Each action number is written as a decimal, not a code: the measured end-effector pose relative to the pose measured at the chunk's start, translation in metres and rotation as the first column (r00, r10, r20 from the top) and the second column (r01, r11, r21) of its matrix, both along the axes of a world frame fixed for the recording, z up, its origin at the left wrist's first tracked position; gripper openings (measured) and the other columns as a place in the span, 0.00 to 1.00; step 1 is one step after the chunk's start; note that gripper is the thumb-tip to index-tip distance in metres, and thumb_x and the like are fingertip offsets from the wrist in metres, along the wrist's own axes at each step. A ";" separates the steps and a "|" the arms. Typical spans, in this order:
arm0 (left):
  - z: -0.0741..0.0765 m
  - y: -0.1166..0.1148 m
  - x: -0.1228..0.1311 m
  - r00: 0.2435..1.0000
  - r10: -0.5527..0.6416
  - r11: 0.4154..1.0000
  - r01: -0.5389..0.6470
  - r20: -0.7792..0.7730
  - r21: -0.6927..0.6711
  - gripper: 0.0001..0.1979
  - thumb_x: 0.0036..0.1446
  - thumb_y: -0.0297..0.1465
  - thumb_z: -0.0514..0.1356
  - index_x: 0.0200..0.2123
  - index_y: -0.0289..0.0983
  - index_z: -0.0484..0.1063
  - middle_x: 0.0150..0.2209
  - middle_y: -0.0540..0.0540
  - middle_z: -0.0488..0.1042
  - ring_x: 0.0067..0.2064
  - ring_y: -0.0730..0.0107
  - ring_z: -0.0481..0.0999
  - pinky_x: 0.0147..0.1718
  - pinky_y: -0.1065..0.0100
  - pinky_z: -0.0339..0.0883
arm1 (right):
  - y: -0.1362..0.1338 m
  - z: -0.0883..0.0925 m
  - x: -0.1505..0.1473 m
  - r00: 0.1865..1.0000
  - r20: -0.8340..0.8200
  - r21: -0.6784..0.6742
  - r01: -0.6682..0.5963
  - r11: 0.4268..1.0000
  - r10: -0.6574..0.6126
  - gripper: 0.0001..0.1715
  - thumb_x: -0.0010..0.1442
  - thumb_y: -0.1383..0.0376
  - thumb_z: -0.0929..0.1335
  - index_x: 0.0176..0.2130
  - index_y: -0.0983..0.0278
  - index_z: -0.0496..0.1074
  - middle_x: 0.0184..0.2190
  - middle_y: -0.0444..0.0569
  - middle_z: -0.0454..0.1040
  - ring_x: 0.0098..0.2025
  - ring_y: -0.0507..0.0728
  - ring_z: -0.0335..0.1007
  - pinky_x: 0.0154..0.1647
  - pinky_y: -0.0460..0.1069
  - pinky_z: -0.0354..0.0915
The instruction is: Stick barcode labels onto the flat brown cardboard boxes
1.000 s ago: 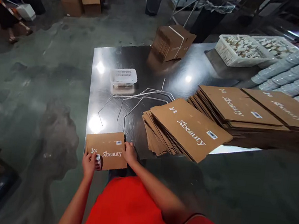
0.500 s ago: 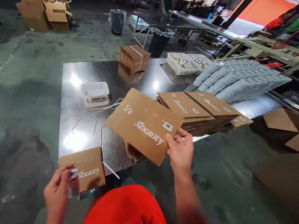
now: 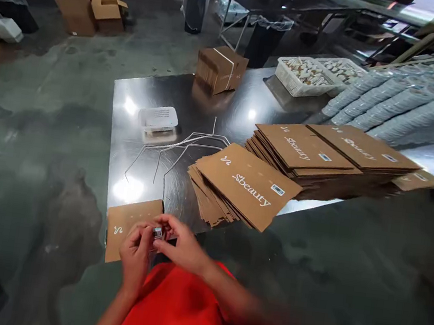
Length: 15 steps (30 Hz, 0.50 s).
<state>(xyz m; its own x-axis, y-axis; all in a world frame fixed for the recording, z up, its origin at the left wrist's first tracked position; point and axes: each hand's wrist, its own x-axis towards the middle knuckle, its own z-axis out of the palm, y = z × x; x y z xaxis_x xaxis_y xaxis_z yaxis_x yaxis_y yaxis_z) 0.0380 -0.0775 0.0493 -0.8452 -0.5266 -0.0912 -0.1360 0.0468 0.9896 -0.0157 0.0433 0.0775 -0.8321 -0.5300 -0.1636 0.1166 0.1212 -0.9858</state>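
Observation:
My left hand (image 3: 135, 258) is closed on small barcode labels (image 3: 157, 233), held over the near edge of the table. My right hand (image 3: 185, 249) meets it there, thumb and fingers pinching at the same labels. Beneath both hands lies a flat brown carton (image 3: 134, 215) with white print, partly hidden by them. To the right, a labelled "sbeauty" carton (image 3: 249, 185) rests on top of a fanned pile of flat cartons (image 3: 211, 204). Its white barcode label is near the right corner.
Taller stacks of labelled flat cartons (image 3: 302, 147) stand at the right. Loose white straps (image 3: 187, 145) and a white plastic basket (image 3: 159, 118) lie on the metal table (image 3: 124, 134). Behind are a strapped carton bundle (image 3: 221, 70), filled white crates (image 3: 300, 80) and rows of wrapped grey stacks (image 3: 409, 102).
My right hand has let go of the labelled carton, now lying on the pile, and has moved left to the labels in my left hand. The view has shifted.

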 end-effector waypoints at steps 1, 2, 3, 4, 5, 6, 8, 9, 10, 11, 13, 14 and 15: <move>-0.002 -0.002 0.003 1.000 -0.007 1.000 0.007 0.010 0.028 0.14 0.55 0.41 0.59 0.28 0.35 0.75 0.32 0.45 0.73 0.33 0.68 0.73 0.31 0.71 0.68 | -0.011 -0.006 0.004 0.997 0.082 -0.042 0.011 0.999 -0.008 0.15 0.51 0.68 0.66 0.41 0.62 0.67 0.34 0.45 0.71 0.35 0.51 0.68 0.35 0.46 0.66; -0.004 -0.005 0.006 1.000 -0.009 0.998 0.008 0.019 0.062 0.15 0.55 0.42 0.60 0.32 0.35 0.75 0.34 0.44 0.74 0.35 0.67 0.73 0.33 0.70 0.69 | -0.018 -0.013 0.007 0.989 0.145 -0.067 0.038 0.997 -0.028 0.13 0.51 0.69 0.65 0.40 0.62 0.67 0.33 0.44 0.70 0.34 0.51 0.67 0.35 0.46 0.65; -0.006 -0.008 0.009 1.000 -0.012 0.995 0.010 0.028 0.101 0.16 0.54 0.43 0.60 0.36 0.35 0.74 0.36 0.43 0.75 0.37 0.65 0.74 0.35 0.69 0.69 | -0.023 -0.019 0.009 0.981 0.188 -0.080 0.061 0.995 -0.045 0.12 0.51 0.69 0.64 0.39 0.62 0.67 0.31 0.43 0.70 0.33 0.50 0.67 0.34 0.45 0.65; -0.007 -0.010 0.013 0.999 -0.021 0.990 0.016 0.035 0.139 0.17 0.53 0.43 0.61 0.38 0.36 0.73 0.38 0.43 0.75 0.39 0.65 0.74 0.36 0.69 0.69 | -0.025 -0.024 0.010 0.974 0.218 -0.089 0.075 0.993 -0.054 0.11 0.51 0.69 0.65 0.38 0.63 0.67 0.30 0.42 0.69 0.32 0.50 0.67 0.33 0.45 0.65; -0.009 -0.012 0.016 0.999 -0.035 0.984 0.027 0.041 0.175 0.18 0.52 0.43 0.62 0.39 0.36 0.72 0.39 0.43 0.75 0.40 0.64 0.74 0.37 0.68 0.69 | -0.026 -0.029 0.010 0.967 0.250 -0.097 0.083 0.992 -0.056 0.12 0.50 0.68 0.66 0.38 0.63 0.67 0.29 0.42 0.69 0.31 0.49 0.66 0.32 0.45 0.65; -0.010 -0.014 0.018 0.998 -0.048 0.977 0.037 0.049 0.209 0.18 0.52 0.43 0.63 0.39 0.36 0.72 0.38 0.43 0.75 0.39 0.65 0.74 0.37 0.69 0.69 | -0.027 -0.033 0.010 0.957 0.283 -0.103 0.088 0.991 -0.056 0.12 0.49 0.67 0.68 0.37 0.63 0.67 0.28 0.41 0.68 0.29 0.49 0.66 0.31 0.45 0.65; -0.013 -0.015 0.021 0.995 -0.070 0.962 0.049 0.069 0.267 0.16 0.51 0.43 0.64 0.34 0.35 0.71 0.34 0.44 0.74 0.36 0.67 0.74 0.36 0.70 0.69 | -0.027 -0.040 0.008 0.937 0.345 -0.099 0.093 0.991 -0.053 0.13 0.47 0.65 0.70 0.35 0.64 0.68 0.26 0.41 0.68 0.27 0.49 0.65 0.29 0.45 0.65; -0.014 -0.015 0.022 0.995 -0.072 0.956 0.047 0.076 0.289 0.16 0.51 0.43 0.64 0.33 0.35 0.71 0.33 0.45 0.74 0.35 0.68 0.74 0.35 0.70 0.68 | -0.028 -0.043 0.008 0.929 0.366 -0.091 0.087 0.992 -0.048 0.13 0.46 0.64 0.70 0.34 0.64 0.68 0.26 0.41 0.68 0.26 0.49 0.65 0.28 0.45 0.65; -0.016 -0.015 0.023 0.995 -0.062 0.953 0.036 0.079 0.302 0.16 0.51 0.43 0.63 0.31 0.35 0.70 0.32 0.45 0.74 0.35 0.68 0.73 0.35 0.70 0.68 | -0.029 -0.047 0.008 0.927 0.374 -0.085 0.077 0.993 -0.040 0.12 0.46 0.63 0.70 0.32 0.64 0.68 0.25 0.41 0.68 0.26 0.49 0.65 0.27 0.45 0.65; -0.018 -0.015 0.023 0.995 -0.046 0.952 0.019 0.083 0.306 0.16 0.52 0.43 0.63 0.31 0.35 0.70 0.32 0.46 0.74 0.34 0.69 0.73 0.34 0.71 0.68 | -0.031 -0.051 0.008 0.929 0.368 -0.079 0.064 0.995 -0.031 0.11 0.47 0.62 0.70 0.31 0.64 0.68 0.24 0.41 0.68 0.25 0.50 0.66 0.27 0.45 0.65; -0.024 -0.014 0.024 0.995 -0.007 0.958 -0.021 0.096 0.286 0.16 0.52 0.43 0.62 0.29 0.35 0.69 0.29 0.47 0.72 0.32 0.71 0.71 0.32 0.72 0.66 | -0.034 -0.060 0.011 0.941 0.336 -0.070 0.057 0.996 -0.030 0.11 0.49 0.60 0.69 0.30 0.65 0.68 0.24 0.42 0.68 0.25 0.49 0.65 0.26 0.45 0.64; -0.028 -0.015 0.024 0.994 0.009 0.964 -0.037 0.107 0.262 0.16 0.52 0.44 0.62 0.28 0.35 0.69 0.28 0.48 0.71 0.30 0.72 0.70 0.31 0.73 0.65 | -0.035 -0.065 0.013 0.946 0.321 -0.061 0.063 0.996 -0.040 0.11 0.49 0.60 0.69 0.30 0.65 0.68 0.23 0.42 0.68 0.25 0.49 0.65 0.26 0.44 0.63; -0.032 -0.015 0.025 0.992 0.020 0.972 -0.048 0.122 0.229 0.17 0.52 0.44 0.62 0.27 0.35 0.68 0.26 0.50 0.69 0.29 0.73 0.68 0.29 0.73 0.64 | -0.037 -0.070 0.015 0.949 0.310 -0.045 0.071 0.996 -0.054 0.11 0.50 0.59 0.68 0.31 0.65 0.69 0.23 0.41 0.67 0.24 0.49 0.64 0.25 0.44 0.61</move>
